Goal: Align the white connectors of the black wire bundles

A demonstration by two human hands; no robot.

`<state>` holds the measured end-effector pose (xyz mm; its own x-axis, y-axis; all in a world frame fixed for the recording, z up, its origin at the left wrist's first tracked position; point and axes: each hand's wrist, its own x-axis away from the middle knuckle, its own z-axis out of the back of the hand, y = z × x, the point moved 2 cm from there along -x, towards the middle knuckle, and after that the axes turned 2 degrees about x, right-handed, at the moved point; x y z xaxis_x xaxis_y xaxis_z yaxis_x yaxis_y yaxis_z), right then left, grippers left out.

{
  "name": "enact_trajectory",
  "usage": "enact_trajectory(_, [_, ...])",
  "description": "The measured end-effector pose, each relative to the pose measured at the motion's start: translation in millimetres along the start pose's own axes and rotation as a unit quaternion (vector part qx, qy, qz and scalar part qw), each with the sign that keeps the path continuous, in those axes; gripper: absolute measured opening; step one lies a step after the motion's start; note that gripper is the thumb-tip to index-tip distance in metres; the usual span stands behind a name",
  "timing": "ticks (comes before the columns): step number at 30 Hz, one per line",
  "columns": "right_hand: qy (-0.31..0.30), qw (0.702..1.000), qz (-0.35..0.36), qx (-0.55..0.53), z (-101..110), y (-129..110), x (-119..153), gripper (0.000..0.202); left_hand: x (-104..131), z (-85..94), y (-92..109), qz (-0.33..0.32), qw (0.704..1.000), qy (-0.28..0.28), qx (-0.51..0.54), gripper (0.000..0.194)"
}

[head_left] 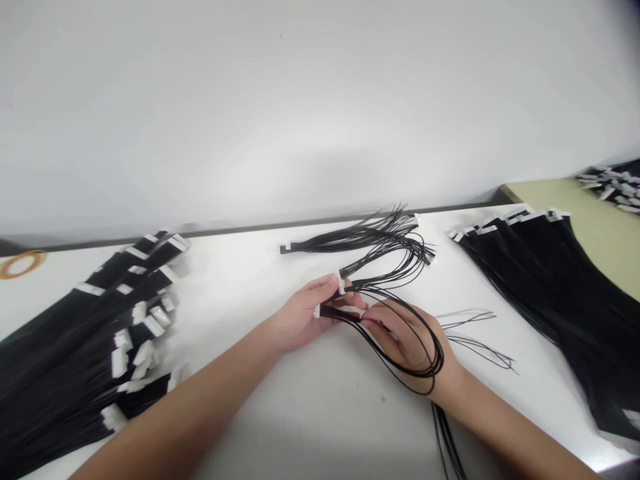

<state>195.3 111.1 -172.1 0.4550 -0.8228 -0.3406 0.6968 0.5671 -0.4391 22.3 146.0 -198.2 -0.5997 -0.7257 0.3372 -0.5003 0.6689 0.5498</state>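
My left hand [313, 307] is closed on a wire harness [435, 357], pinching it near its white connectors [341, 283]. The black wires loop out to the right and curl back around my right hand [405, 330]. That hand is closed too, its fingertips pinching a dark wire close to the connector end; the exact wire is partly hidden. Behind the hands lies a bundle of black wires [345, 238] with connectors at its ends. Loose wire ends [480, 340] stick out to the right of my right wrist, and more wires hang below it.
A large pile of black cables with white connectors [145, 320] covers the table's left side. Another black cable stack [545, 273] lies at the right. A yellow ring of tape [23, 265] sits far left. More cables [613, 187] rest on a yellowish surface, and a pale wall stands behind.
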Motion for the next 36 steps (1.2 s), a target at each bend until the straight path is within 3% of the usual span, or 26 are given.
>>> enact_trajectory(12, [0.047, 0.997, 0.021, 0.058, 2.4, -2.4, 0.5, 0.017, 0.6, -1.0, -0.4, 0.013, 0.999, 0.025, -0.021, 0.023])
enact_trajectory(25, [0.029, 0.996, 0.062, 0.053, 2.5, -1.4, -0.8, 0.013, 1.2, 0.1, -1.4, 0.021, 0.999, 0.046, -0.014, 0.024])
enact_trajectory(36, [0.057, 0.998, 0.014, 0.024, 6.1, -4.2, -3.8, 0.015, 0.8, -0.1, -2.7, 0.033, 0.998, 0.049, 0.018, 0.022])
